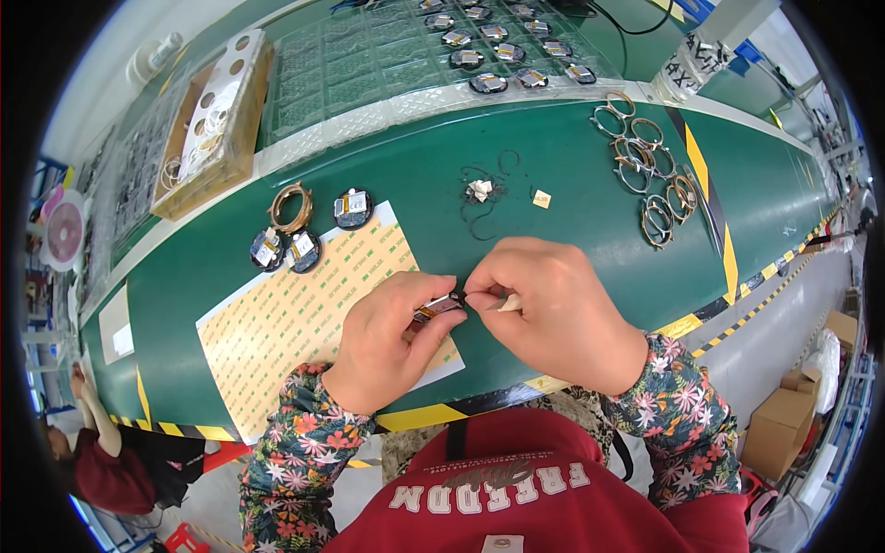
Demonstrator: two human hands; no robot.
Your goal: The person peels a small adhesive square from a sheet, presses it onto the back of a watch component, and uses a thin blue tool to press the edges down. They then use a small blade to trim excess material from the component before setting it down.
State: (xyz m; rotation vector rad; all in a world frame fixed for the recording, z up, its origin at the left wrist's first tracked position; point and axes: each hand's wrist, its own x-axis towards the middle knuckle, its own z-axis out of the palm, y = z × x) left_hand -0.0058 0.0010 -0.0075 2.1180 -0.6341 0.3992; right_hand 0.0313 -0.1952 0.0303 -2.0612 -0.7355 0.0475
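My left hand (380, 339) grips a small round watch module (438, 308) on edge between thumb and fingers; its silver and dark inner side shows. Fingertips of my right hand (562, 313) are pinched against the module's right edge. What they pinch there is too small to make out. A pale, crumpled scrap (510, 302) pokes out from under the right fingers. Beneath my left hand lies a sheet of tan backing paper (313, 304) with green print. Beyond it, several more round watch modules (352, 210) sit beside a bronze watch case ring (291, 208).
Thin black strips surround a white scrap (479, 191), near a small yellow label (542, 198). Several metal watch rings (636, 152) lie at the right. Clear trays (369, 55) with modules stand at the back, beside a wooden box (217, 120). Another person (111, 475) is at the far left.
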